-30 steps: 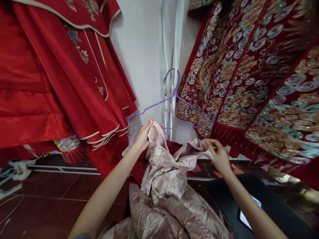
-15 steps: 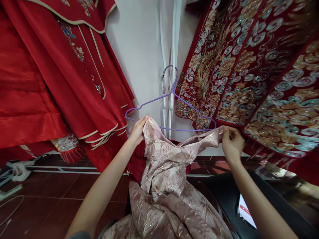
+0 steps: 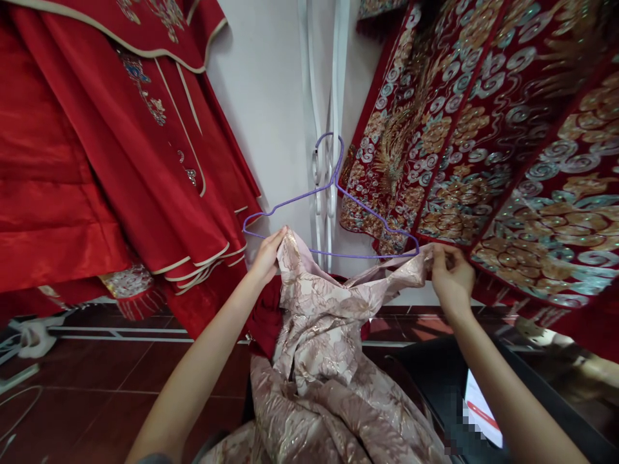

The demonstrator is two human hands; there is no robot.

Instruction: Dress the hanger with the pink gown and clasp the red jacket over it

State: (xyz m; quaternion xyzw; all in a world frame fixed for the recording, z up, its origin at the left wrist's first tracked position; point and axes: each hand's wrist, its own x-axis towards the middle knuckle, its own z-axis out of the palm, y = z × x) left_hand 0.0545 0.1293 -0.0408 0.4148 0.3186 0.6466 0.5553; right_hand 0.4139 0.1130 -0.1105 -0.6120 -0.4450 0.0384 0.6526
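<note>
A pale pink brocade dress (image 3: 329,322) with a gold pattern is stretched between my two hands, its skirt heaped toward me. My left hand (image 3: 268,258) pinches the upper left corner of the bodice. At the other side, my right hand (image 3: 452,277) grips the right end of the neckline, its fingertips partly hidden by the cloth. Just beyond the neckline is a purple wire hanger (image 3: 300,194), its hook by white vertical rails. The hanger's right end touches or overlaps the dress edge near my right hand; I cannot tell whether it is inside the fabric.
Red garments (image 3: 159,148) hang on the left, and a richly embroidered red garment (image 3: 464,148) hangs on the right. White rails (image 3: 333,77) stand against the wall. At lower right, a phone with a lit screen (image 3: 483,412) rests on a black surface. White shoes (image 3: 36,338) are at far left.
Both hands keep their hold on the dress in almost the same place. The view has shifted very slightly; the hanger appears a little lower.
</note>
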